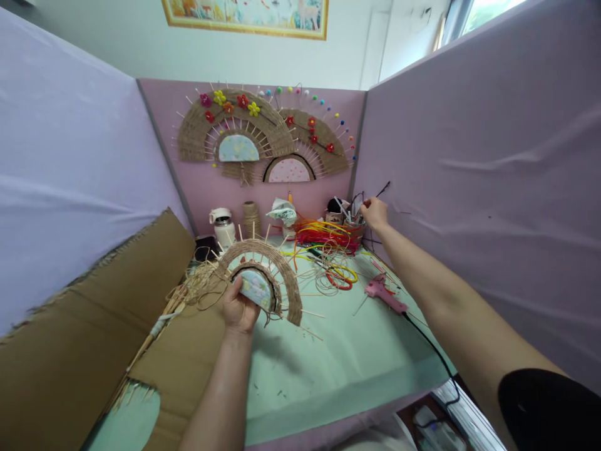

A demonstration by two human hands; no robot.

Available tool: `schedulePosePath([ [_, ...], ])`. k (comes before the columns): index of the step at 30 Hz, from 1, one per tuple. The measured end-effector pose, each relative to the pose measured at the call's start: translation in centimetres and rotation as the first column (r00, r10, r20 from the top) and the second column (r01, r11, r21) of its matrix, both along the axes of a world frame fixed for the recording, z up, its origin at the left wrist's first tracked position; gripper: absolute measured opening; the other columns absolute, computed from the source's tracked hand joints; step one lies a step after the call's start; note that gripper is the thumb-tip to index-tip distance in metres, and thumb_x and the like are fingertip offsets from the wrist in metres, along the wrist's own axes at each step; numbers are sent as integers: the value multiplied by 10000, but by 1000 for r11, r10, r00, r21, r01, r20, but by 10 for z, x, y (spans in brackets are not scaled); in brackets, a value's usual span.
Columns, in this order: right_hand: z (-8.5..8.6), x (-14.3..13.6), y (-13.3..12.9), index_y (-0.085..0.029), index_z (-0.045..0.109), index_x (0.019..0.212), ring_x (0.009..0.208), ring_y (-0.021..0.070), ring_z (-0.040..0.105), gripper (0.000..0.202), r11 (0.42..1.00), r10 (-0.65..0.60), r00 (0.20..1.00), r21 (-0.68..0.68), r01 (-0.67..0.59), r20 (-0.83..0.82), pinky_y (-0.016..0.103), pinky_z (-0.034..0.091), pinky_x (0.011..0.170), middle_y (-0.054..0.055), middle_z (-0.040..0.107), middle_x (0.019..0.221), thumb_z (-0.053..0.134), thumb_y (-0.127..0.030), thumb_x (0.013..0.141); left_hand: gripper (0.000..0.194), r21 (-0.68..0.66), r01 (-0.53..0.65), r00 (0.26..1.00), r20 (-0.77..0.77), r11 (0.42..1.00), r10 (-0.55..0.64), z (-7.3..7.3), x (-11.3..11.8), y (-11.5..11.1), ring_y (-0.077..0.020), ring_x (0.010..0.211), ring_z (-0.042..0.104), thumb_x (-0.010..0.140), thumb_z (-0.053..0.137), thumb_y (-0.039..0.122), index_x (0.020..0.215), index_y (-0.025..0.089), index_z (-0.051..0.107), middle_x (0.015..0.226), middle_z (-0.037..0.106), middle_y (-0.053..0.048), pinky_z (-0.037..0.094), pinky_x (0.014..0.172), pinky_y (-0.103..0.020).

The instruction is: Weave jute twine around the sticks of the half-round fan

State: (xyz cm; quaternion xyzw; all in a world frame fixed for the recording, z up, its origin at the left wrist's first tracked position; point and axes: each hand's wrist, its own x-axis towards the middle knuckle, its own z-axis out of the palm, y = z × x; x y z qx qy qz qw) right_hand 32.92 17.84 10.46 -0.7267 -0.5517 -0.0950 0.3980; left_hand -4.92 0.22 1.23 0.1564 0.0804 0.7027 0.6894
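My left hand (pixel 241 307) grips a half-round woven fan (pixel 291 285) by its lower middle, thumb on the pale blue patterned half-disc (pixel 255 288). Thin wooden sticks radiate from this disc through a band of woven brown twine, and their ends stick out past the rim. At the back right, my right hand (pixel 375 214) is closed, fingertips pinched on a thin dark stem (pixel 384 188) beside the cup of tools (pixel 353 216). The lower part of that stem is hidden by the fingers.
A pink glue gun (pixel 385 294) with a black cord lies at right. Scissors (pixel 340 279), loose twine and red and yellow pipe cleaners (pixel 323 233) lie behind it. Cardboard (pixel 94 313) covers the left side. Two finished fans (pixel 235 122) hang on the back panel.
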Motion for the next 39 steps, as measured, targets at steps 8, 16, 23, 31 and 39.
schedulePosePath([
  [8,-12,-7,14,-74,703,919,884,257,626,255,991,13,996,-131,-2,83,321,435,759,197,690,904,527,-194,778,419,4,-10,999,-33,1000,10,3,3,-4,-118,818,680,912,397,192,1307,278,509,961,727,-24,504,833,-230],
  [16,4,-18,1,-36,657,1018,940,274,604,303,990,8,991,-140,11,133,326,422,776,230,652,1018,518,-140,770,394,-24,-30,999,-24,999,29,7,5,-6,-124,781,681,894,413,169,1252,253,554,886,728,-22,524,792,-239],
  [23,1,-92,-64,-112,646,1024,889,210,606,312,847,531,816,104,-522,-229,310,445,826,116,684,967,499,-308,832,336,-90,-26,998,-54,996,21,10,9,-8,-131,774,680,875,446,157,1157,223,616,853,725,-24,526,775,-240],
  [31,-48,-197,-129,-247,640,1086,1040,209,587,406,269,741,-74,397,-878,-667,351,453,890,52,662,1104,494,-540,846,379,-75,63,962,-262,995,-81,9,20,-12,-200,911,678,790,541,143,1162,179,605,965,722,-55,491,910,-334],
  [39,-74,-185,-134,-217,645,893,531,127,502,367,428,537,-126,398,-811,-834,255,381,504,-13,578,629,619,-546,732,388,-100,32,936,-347,994,-65,8,23,-12,-234,879,686,743,597,137,1130,159,616,874,726,-68,534,831,-354],
])
